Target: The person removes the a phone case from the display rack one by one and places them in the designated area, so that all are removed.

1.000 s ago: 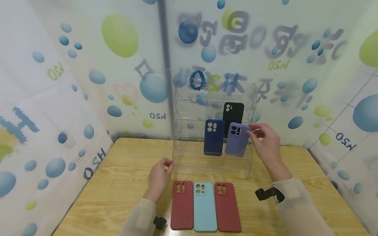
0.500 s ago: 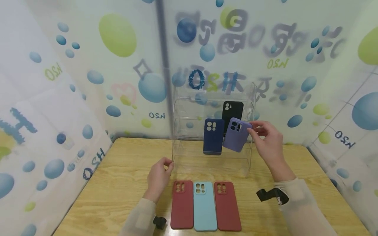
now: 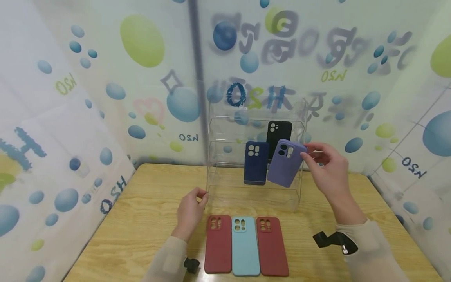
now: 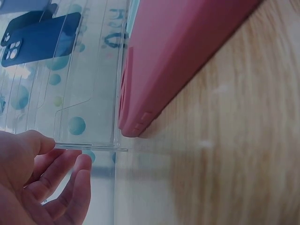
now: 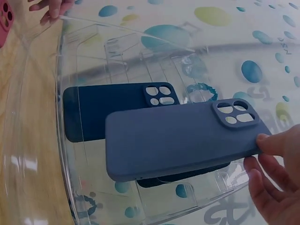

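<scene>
My right hand [image 3: 327,168] pinches a purple phone case [image 3: 287,162] by its upper right edge, thumb in front. The case hangs tilted before the right side of a clear tiered display stand [image 3: 225,192], partly covering a black phone case [image 3: 279,133] on a higher tier. Left of it, a navy phone case [image 3: 255,164] leans upright in the stand. The right wrist view shows the purple case [image 5: 173,138] overlapping the navy one [image 5: 108,110]. My left hand [image 3: 192,209] pinches the stand's left front edge; in the left wrist view the thumb [image 4: 42,142] lies on that edge.
On the wooden table [image 3: 134,235], in front of the stand, a row of phone cases lies flat: a red one [image 3: 218,250], a light blue one [image 3: 245,250] and another red one [image 3: 273,250]. A patterned wall covering [image 3: 158,129] stands close behind the stand.
The purple case has risen from its place beside the navy case, tilted more and come nearer the camera, as my right hand moved right. My left hand stays at the stand's edge.
</scene>
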{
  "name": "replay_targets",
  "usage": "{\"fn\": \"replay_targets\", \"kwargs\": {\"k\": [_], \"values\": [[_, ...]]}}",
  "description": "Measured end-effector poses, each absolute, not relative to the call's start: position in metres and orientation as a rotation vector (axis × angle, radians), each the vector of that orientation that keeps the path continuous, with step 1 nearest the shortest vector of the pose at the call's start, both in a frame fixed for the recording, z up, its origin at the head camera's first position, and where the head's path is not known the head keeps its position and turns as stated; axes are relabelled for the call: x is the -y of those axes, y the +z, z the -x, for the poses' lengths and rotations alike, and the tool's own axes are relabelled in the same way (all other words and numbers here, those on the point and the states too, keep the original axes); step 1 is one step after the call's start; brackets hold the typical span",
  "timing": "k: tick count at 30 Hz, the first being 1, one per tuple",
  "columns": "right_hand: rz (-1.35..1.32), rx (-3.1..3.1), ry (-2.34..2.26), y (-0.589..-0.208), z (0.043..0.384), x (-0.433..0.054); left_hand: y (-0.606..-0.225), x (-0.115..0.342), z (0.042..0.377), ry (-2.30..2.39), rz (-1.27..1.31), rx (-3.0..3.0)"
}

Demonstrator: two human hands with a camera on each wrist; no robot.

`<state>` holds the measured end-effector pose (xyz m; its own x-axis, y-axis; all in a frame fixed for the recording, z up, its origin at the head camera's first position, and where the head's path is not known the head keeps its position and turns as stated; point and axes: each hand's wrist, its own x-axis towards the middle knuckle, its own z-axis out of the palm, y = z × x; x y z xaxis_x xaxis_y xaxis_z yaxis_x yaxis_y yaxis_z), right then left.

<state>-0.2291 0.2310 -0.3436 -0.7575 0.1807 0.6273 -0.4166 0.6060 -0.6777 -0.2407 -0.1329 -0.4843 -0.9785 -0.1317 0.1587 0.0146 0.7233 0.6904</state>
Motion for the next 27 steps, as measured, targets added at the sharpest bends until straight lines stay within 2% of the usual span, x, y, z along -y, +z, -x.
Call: {"fn": "replay_targets", "kwargs": {"k": [27], "values": [[-0.268, 2.757, 1.065, -0.370, 0.212, -0.268, -0.484, 0.132, 0.242, -1.103, -0.107, 2.735]]}}
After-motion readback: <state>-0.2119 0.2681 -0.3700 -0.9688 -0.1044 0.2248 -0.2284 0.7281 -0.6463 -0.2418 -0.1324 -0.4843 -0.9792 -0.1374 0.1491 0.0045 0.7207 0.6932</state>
